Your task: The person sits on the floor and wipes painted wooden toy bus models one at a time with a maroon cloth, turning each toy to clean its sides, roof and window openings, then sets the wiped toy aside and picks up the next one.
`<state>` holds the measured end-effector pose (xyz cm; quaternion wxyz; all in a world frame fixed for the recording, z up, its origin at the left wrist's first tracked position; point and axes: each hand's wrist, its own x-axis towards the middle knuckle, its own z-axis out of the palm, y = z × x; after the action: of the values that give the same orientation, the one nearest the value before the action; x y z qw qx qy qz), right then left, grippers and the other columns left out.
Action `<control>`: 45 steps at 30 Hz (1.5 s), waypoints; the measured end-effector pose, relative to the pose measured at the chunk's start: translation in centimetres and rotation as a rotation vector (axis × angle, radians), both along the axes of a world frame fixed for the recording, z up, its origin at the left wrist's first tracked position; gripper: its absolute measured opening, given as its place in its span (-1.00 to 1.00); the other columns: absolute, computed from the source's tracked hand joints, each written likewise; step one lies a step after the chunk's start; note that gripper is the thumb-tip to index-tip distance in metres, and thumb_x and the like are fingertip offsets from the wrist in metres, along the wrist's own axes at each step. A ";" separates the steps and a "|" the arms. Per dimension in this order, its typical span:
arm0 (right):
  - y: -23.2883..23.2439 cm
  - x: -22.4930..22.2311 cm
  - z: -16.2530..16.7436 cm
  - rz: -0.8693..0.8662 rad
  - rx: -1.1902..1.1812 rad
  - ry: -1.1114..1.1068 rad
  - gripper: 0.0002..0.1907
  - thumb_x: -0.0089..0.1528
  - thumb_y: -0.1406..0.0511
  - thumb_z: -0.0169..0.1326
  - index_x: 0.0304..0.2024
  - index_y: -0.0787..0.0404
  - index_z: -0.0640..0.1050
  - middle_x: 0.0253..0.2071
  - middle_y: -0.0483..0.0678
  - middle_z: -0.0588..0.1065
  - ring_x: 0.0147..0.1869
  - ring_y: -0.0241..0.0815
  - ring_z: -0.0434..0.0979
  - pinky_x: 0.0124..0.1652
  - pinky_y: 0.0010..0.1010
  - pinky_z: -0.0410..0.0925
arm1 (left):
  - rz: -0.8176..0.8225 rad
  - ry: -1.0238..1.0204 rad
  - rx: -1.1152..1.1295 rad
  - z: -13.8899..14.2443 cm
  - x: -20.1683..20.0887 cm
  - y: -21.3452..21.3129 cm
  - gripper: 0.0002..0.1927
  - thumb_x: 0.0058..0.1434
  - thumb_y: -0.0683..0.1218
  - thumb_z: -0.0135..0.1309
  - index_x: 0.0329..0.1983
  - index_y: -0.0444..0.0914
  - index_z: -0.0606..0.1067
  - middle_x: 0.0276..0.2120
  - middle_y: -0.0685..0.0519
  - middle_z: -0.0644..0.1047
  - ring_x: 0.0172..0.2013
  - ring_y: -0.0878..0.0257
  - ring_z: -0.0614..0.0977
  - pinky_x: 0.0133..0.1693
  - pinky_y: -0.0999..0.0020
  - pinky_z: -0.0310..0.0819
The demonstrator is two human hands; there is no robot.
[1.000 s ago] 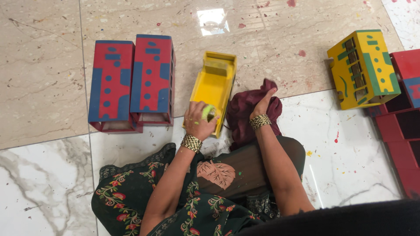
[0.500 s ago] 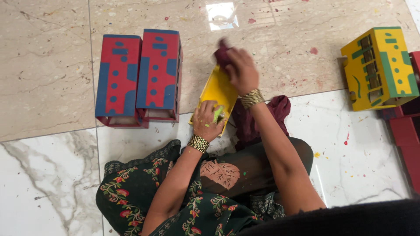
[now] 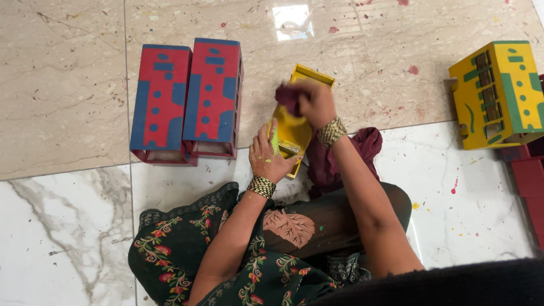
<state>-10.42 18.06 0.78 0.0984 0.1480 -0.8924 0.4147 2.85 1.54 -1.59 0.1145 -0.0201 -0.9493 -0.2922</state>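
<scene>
A yellow painted wooden box [image 3: 297, 113] lies open on the floor in front of me. My left hand [image 3: 268, 156], smeared with green paint, grips its near left edge. My right hand [image 3: 313, 103] presses a dark maroon cloth [image 3: 288, 97] into the box's inside. More of the same maroon cloth [image 3: 347, 154] trails down over my knee. Both wrists wear gold bangles.
Two red-and-blue painted boxes [image 3: 187, 99] lie side by side to the left. A yellow-and-green box [image 3: 498, 93] sits at the right, with dark red boxes [image 3: 527, 181] below it. The stone floor has paint specks. My floral garment covers my lap.
My right hand lifted the maroon cloth off my knee and moved it forward into the yellow box. My left hand shifted onto the box's near left edge.
</scene>
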 end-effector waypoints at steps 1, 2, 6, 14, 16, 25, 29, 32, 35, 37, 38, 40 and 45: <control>-0.3 -1.1 0.7 -0.055 -0.112 0.181 -0.60 0.21 0.41 -0.01 0.04 0.12 0.68 0.03 -0.04 0.62 0.10 0.00 0.68 0.15 -0.24 0.51 | -0.003 0.006 0.003 0.0 0.0 0.0 0.33 -0.25 0.31 0.46 0.54 -0.06 0.03 0.29 -0.05 0.28 0.21 -0.04 0.37 0.16 0.01 0.27; -0.7 -2.2 1.2 -0.076 -0.033 0.264 -0.64 0.23 0.38 0.04 0.06 0.19 0.65 0.07 0.01 0.59 0.11 0.04 0.63 0.12 -0.23 0.49 | -0.004 0.012 0.005 0.0 -0.1 0.0 0.32 -0.25 0.31 0.46 0.54 -0.05 0.04 0.29 -0.05 0.29 0.21 -0.04 0.37 0.15 0.01 0.27; -3.2 -4.1 0.8 -0.131 0.465 0.312 -0.71 0.15 0.18 0.25 -0.18 0.24 0.64 -0.10 0.07 0.53 0.00 0.10 0.53 -0.06 -0.14 0.41 | 0.016 0.037 -0.035 0.0 0.0 0.0 0.32 -0.28 0.30 0.48 0.51 -0.06 0.06 0.26 -0.08 0.29 0.20 -0.07 0.37 0.12 0.00 0.26; -3.9 -5.4 -2.1 -0.224 0.571 0.310 -0.68 0.22 0.06 0.25 -0.42 0.15 0.63 -0.37 -0.01 0.55 -0.22 0.03 0.55 -0.28 -0.13 0.38 | -0.004 0.058 -0.013 -0.3 0.1 -0.1 0.27 -0.26 0.28 0.47 0.50 -0.09 0.10 0.27 -0.09 0.28 0.20 -0.06 0.37 0.15 0.00 0.26; -3.2 -6.1 -2.4 -0.267 0.424 0.329 -0.66 0.28 0.07 0.23 -0.43 0.17 0.62 -0.39 0.00 0.56 -0.28 0.05 0.56 -0.33 -0.13 0.36 | -0.004 0.069 -0.017 -0.3 0.1 0.0 0.27 -0.27 0.28 0.47 0.49 -0.10 0.12 0.27 -0.10 0.28 0.19 -0.07 0.37 0.14 -0.01 0.26; 2.0 -9.4 -1.3 -0.462 -0.557 0.329 -0.83 0.33 0.35 0.08 -0.05 0.26 0.59 -0.13 0.02 0.64 -0.08 -0.11 0.64 -0.10 -0.34 0.50 | -0.016 0.052 -0.008 -0.5 0.1 0.1 0.22 -0.20 0.30 0.45 0.48 -0.12 0.13 0.25 -0.11 0.28 0.16 -0.08 0.37 0.13 -0.02 0.25; 1.3 -8.3 -1.7 -0.294 -0.093 0.057 -0.73 0.33 0.22 0.13 0.03 0.17 0.63 -0.02 0.06 0.63 0.07 -0.03 0.64 0.08 -0.28 0.44 | -0.009 0.037 -0.022 -0.6 0.0 0.4 0.23 -0.21 0.32 0.44 0.49 -0.11 0.13 0.25 -0.11 0.27 0.16 -0.08 0.37 0.11 -0.02 0.25; 0.5 -7.4 -1.5 0.056 0.385 0.200 -0.70 0.41 0.12 0.02 -0.03 0.10 0.68 0.12 -0.01 0.60 0.30 0.02 0.48 0.01 -0.07 0.34 | -0.003 0.022 -0.033 -0.6 0.0 0.5 0.22 -0.19 0.33 0.43 0.49 -0.11 0.13 0.26 -0.12 0.27 0.15 -0.09 0.36 0.10 -0.01 0.24; 1.0 -6.5 -0.5 0.168 0.433 0.240 -0.63 0.41 0.09 -0.05 0.04 0.12 0.66 0.17 -0.01 0.58 0.30 -0.01 0.46 -0.03 -0.06 0.30 | 0.008 0.022 -0.026 -0.7 0.2 0.6 0.22 -0.18 0.33 0.42 0.49 -0.13 0.13 0.28 -0.13 0.26 0.15 -0.09 0.36 0.11 -0.01 0.23; 1.5 -5.8 0.2 0.148 0.491 0.303 -0.63 0.41 0.06 -0.02 -0.05 0.13 0.67 0.02 -0.02 0.62 0.21 -0.01 0.51 0.01 -0.08 0.35 | 0.016 0.050 -0.020 -0.8 0.2 0.7 0.23 -0.19 0.33 0.42 0.49 -0.15 0.13 0.29 -0.13 0.26 0.16 -0.09 0.36 0.11 -0.02 0.21; 1.6 -5.5 0.3 0.136 0.519 0.333 -0.63 0.41 0.05 -0.01 -0.09 0.14 0.67 -0.05 -0.02 0.64 0.16 -0.02 0.54 0.03 -0.10 0.38 | 0.015 0.066 -0.022 -0.9 0.3 0.7 0.22 -0.19 0.33 0.41 0.48 -0.17 0.13 0.30 -0.13 0.25 0.17 -0.08 0.36 0.11 -0.03 0.20; 1.5 -5.0 0.2 -0.029 0.493 0.162 -0.60 0.42 0.03 -0.03 -0.24 0.14 0.66 -0.22 -0.02 0.63 0.00 0.02 0.55 -0.06 -0.12 0.40 | 0.018 0.066 -0.022 -1.0 0.2 0.8 0.21 -0.17 0.33 0.41 0.48 -0.18 0.13 0.31 -0.12 0.25 0.18 -0.08 0.36 0.10 -0.02 0.20; 0.9 -5.5 -2.2 -0.329 0.407 0.229 -0.49 0.40 -0.02 0.00 -0.47 0.18 0.60 -0.46 0.07 0.55 -0.35 0.09 0.52 -0.35 -0.07 0.37 | 0.018 0.039 -0.016 -1.3 0.3 0.8 0.20 -0.15 0.34 0.40 0.47 -0.20 0.14 0.32 -0.11 0.25 0.18 -0.06 0.35 0.06 0.01 0.21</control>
<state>-15.95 19.01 -1.37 0.2329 0.0641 -0.9524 0.1859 3.10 2.38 -2.86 0.1355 -0.0183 -0.9493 -0.2830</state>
